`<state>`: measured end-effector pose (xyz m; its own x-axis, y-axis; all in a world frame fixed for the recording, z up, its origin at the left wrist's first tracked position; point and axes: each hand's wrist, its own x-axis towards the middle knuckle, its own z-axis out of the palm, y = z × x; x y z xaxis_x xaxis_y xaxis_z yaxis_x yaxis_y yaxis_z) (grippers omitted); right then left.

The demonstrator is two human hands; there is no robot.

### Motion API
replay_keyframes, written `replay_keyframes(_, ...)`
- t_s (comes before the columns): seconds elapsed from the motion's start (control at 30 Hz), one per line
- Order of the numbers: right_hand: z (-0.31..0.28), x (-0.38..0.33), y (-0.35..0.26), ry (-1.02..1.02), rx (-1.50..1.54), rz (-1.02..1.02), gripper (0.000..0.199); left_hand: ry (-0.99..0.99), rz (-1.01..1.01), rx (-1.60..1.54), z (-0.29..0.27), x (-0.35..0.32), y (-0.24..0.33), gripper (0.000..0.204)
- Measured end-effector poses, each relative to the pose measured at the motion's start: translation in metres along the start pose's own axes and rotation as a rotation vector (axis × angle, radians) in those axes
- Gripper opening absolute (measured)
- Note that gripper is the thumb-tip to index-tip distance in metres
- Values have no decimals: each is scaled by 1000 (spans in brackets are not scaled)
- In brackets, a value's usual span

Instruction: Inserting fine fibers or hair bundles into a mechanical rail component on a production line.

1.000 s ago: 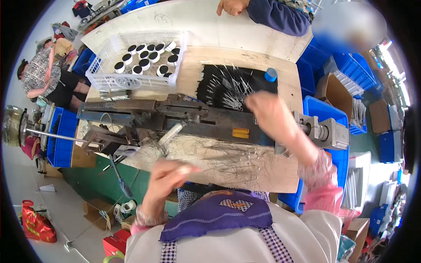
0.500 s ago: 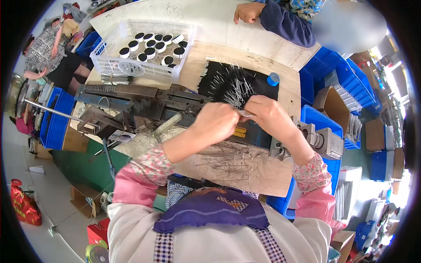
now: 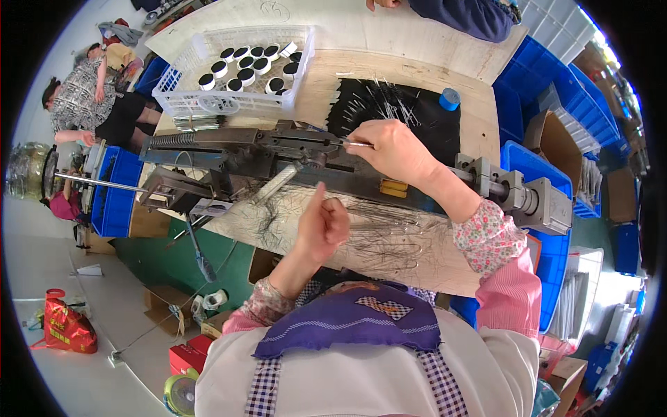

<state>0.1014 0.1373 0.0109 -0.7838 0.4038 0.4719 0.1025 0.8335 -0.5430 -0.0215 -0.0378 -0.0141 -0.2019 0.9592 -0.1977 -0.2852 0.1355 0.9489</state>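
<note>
Right hand: my right hand (image 3: 392,149) is out over the dark metal machine (image 3: 278,156); its fingers (image 3: 361,135) are pinched on a thin metal pin (image 3: 356,144) whose tip points left, onto the top of the machine.
Left hand: my left hand (image 3: 323,224) is raised over the near edge of the surface (image 3: 333,90), curled into a loose fist with the thumb up; I cannot tell whether anything is inside it.
Pin: horizontal, in my right fingertips, just beside the machine's upper jaw block.
Machine: a long grey iron press lying across the wooden surface, with a spring at its left end and a grey cylinder block (image 3: 517,198) at its right end.
Loose wire: a tangle of thin wire pieces (image 3: 389,240) lies on the board between me and the machine, just beside my left hand.
Black mat: a dark mat (image 3: 424,118) beyond the machine carries scattered pins, with a small blue cup (image 3: 449,99) at its far corner.
Basket: a white plastic basket (image 3: 187,97) at the far left holds round black-and-white caps (image 3: 246,66).
Around: blue crates (image 3: 556,83) stand to the right; another person's sleeve (image 3: 465,15) reaches in at the top; a seated person (image 3: 90,97) is off to the left.
</note>
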Motion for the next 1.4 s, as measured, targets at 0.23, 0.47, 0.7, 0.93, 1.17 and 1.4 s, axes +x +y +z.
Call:
replay_keyframes(0.23,1,-5,4,-63,-2,82,18,-490,-327,-1149,-20,10,56,47)
replay_keyframes(0.47,2,6,-3,-52,-62,-9,13,157,297,568,-10,25,-37,33)
replay_keyframes(0.7,-1,-82,-57,-40,-231,-6,20,616,717,1333,-99,-63,-17,40)
replay_keyframes(0.93,35,-110,-1,71,-338,396,23,1046,173,-25,-189,-138,-43,54)
replay_keyframes(1.17,31,-110,5,40,-347,450,15,964,413,815,-119,-59,-39,48)
replay_keyframes(1.4,55,-125,13,90,-293,503,12,712,18,-74,-157,-23,-36,40)
